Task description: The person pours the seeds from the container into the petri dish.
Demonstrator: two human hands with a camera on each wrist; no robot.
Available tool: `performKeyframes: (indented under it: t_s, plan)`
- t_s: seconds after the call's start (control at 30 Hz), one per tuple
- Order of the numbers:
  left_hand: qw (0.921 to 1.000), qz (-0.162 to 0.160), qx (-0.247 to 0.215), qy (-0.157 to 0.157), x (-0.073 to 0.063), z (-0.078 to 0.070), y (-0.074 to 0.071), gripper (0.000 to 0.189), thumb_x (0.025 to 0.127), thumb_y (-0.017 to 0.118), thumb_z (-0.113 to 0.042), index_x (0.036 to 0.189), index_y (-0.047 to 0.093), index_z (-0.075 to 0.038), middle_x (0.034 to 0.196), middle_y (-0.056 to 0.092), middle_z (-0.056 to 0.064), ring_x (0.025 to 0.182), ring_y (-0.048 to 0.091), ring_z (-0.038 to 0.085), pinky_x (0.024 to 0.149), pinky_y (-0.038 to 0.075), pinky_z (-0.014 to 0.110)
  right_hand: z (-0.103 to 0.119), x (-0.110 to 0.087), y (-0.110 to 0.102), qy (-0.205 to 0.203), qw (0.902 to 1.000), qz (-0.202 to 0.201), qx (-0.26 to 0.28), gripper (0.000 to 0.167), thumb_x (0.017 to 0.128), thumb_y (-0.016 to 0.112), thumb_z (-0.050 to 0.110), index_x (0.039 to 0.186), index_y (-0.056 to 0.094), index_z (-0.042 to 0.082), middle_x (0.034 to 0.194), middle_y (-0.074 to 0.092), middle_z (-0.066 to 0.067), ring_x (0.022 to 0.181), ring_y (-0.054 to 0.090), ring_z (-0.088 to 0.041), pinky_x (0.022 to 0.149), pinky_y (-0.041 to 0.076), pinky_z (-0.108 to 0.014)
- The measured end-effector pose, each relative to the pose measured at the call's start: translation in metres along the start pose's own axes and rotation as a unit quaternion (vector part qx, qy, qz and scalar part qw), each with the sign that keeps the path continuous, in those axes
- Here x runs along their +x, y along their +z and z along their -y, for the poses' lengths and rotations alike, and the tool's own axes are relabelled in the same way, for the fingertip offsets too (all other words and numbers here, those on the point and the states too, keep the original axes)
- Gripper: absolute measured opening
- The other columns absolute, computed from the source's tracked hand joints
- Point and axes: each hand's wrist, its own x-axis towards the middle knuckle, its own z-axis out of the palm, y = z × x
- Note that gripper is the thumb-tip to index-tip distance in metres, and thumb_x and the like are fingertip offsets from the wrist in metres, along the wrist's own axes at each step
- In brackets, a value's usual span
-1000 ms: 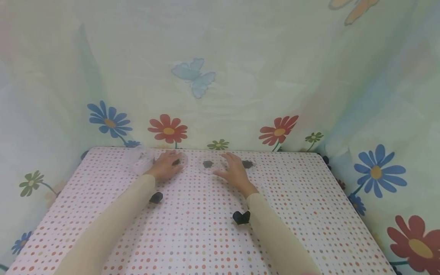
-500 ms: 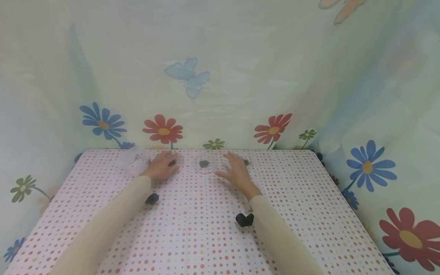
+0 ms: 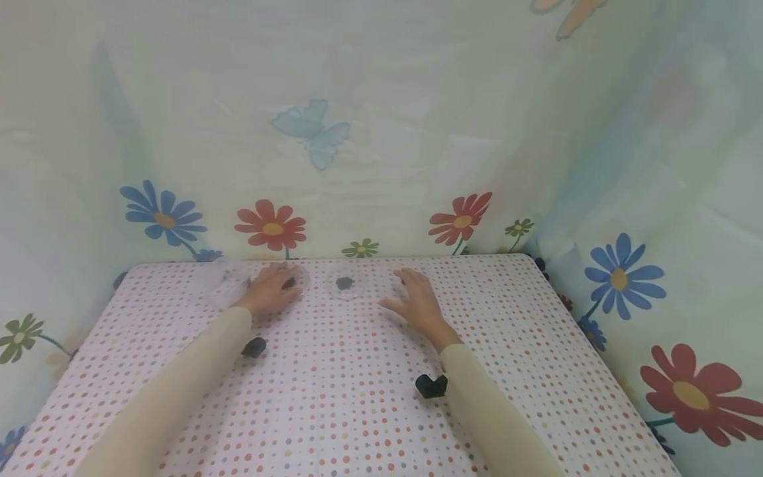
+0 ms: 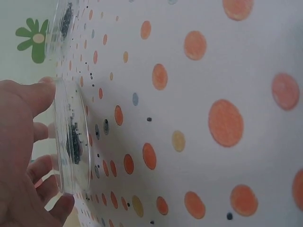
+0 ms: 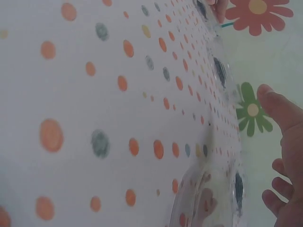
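Note:
In the head view my left hand (image 3: 271, 289) rests at the table's far side on a clear round petri dish (image 4: 68, 142) with a dark granular heap in it. Thumb and fingers grip the dish's rim in the left wrist view. A second petri dish (image 3: 344, 283), also with a dark heap, sits between the hands. My right hand (image 3: 420, 306) hovers with spread, relaxed fingers, nothing held. Beneath it lies a dark heap (image 5: 239, 189) in a clear dish, largely hidden by the hand in the head view. Clear curved plastic (image 5: 201, 203) shows beside that heap.
More clear plastic ware (image 3: 222, 285) stands left of my left hand; its details are blurred. The dotted tabletop (image 3: 334, 397) ends against a flowered backdrop (image 3: 381, 132) at the back and sides. Black wrist-worn pieces (image 3: 432, 385) hang below the sleeves.
The head view has swung slightly right. My right hand has moved rightward, away from the middle dish and over the right-hand heap. The left hand stays at its dish.

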Motion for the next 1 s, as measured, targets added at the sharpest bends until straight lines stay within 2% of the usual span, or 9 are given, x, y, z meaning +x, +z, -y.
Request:
performKeyframes:
  t_s: [0.33,0.6,1.0]
  plan:
    - [0.9999,0.006,-0.008,0.005,-0.004,0.001,-0.004,0.065,0.097,0.051,-0.042,0.153,0.029,-0.019,0.161,0.018,0.016,0.148,0.011,0.042,0.113,0.013,0.071,-0.012,-0.015,-0.008,0.012,0.9998,-0.012,-0.007,0.072,0.083,0.072,0.045,0.142,0.044,0.014,0.152,0.039,-0.008,0.143,0.031,-0.031,0.118,0.029,-0.052]
    - [0.9998,0.012,-0.017,-0.002,-0.007,-0.001,-0.004,0.066,0.097,0.053,-0.042,0.154,0.027,-0.022,0.162,0.017,0.014,0.149,0.009,0.042,0.111,0.009,0.074,-0.017,-0.026,-0.012,0.039,0.9987,0.001,-0.034,0.077,0.083,0.071,0.049,0.145,0.041,0.015,0.155,0.034,-0.01,0.145,0.027,-0.032,0.119,0.026,-0.052]
    - [0.9999,0.014,-0.006,-0.006,-0.005,-0.001,-0.002,0.068,0.096,0.052,-0.044,0.154,0.025,-0.022,0.162,0.016,0.015,0.148,0.01,0.043,0.11,0.008,0.075,-0.022,-0.042,-0.015,0.026,0.9996,-0.007,-0.011,0.074,0.082,0.074,0.043,0.143,0.043,0.013,0.152,0.038,-0.011,0.143,0.031,-0.033,0.118,0.028,-0.052]
